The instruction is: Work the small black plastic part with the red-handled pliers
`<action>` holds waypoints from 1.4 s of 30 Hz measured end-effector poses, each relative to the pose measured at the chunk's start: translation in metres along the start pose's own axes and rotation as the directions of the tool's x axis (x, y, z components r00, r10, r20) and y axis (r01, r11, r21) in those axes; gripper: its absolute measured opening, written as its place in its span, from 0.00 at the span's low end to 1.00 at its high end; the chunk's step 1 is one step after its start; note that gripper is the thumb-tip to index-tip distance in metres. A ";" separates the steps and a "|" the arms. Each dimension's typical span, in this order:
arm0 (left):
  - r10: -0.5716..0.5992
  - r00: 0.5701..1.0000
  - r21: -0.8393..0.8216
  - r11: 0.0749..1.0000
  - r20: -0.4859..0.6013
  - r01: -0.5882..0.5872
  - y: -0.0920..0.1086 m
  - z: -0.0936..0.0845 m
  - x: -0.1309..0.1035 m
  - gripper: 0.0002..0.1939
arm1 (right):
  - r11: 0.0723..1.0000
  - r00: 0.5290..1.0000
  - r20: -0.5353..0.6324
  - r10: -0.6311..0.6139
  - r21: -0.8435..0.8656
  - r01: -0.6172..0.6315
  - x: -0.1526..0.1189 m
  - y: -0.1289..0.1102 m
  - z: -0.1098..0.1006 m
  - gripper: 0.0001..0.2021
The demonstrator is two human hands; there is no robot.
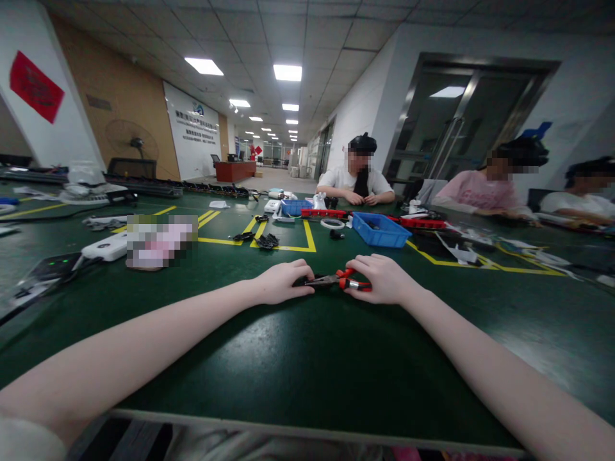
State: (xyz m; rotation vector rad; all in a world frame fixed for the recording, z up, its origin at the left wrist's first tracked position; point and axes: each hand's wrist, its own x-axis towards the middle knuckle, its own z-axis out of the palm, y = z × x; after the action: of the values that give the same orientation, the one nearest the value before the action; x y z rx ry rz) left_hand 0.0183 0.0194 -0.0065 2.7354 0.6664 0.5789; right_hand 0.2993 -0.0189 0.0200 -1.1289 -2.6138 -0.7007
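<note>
Needle-nose pliers [342, 280] with red and black handles are gripped in my right hand [384, 280], their jaws pointing left. The jaw tips reach the fingertips of my left hand [281, 282]. Between that hand's thumb and fingers is a small black piece [302, 281], mostly covered, so its kind cannot be made out. Whether the jaws clamp it or only touch it, I cannot tell. Both hands are just above the green table [288, 371], near its middle.
Beyond my hands stand a blue bin [381, 229], black cable bundles [267, 241] and a white ring-shaped coil [332, 224]. On the left lie a white power strip [106, 248] and a pink, blurred-out object [163, 246]. Several people sit across the table.
</note>
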 end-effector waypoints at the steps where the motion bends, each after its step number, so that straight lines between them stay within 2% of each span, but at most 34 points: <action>1: 0.002 1.000 0.001 1.000 -0.001 -0.002 0.000 0.000 0.000 0.10 | 1.000 1.000 -0.002 -0.003 0.002 0.003 0.000 0.001 0.000 0.21; 17: 0.007 1.000 0.027 1.000 -0.003 -0.006 0.001 0.000 -0.001 0.12 | 0.999 0.997 -0.055 -0.049 -0.014 0.048 0.000 0.004 -0.004 0.20; 30: 0.002 1.000 0.007 1.000 -0.007 -0.002 0.003 0.000 0.000 0.11 | 1.000 0.997 -0.082 0.011 0.028 -0.009 -0.002 0.003 -0.004 0.21; 42: 0.013 1.000 0.000 1.000 0.001 -0.013 0.003 -0.001 -0.001 0.11 | 1.000 0.997 -0.070 -0.029 -0.003 0.029 -0.001 0.002 -0.006 0.20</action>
State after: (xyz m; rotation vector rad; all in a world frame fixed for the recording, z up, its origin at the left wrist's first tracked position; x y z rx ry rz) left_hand 0.0179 0.0169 -0.0046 2.7417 0.6493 0.5810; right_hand 0.3010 -0.0217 0.0257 -1.0495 -2.5768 -0.7354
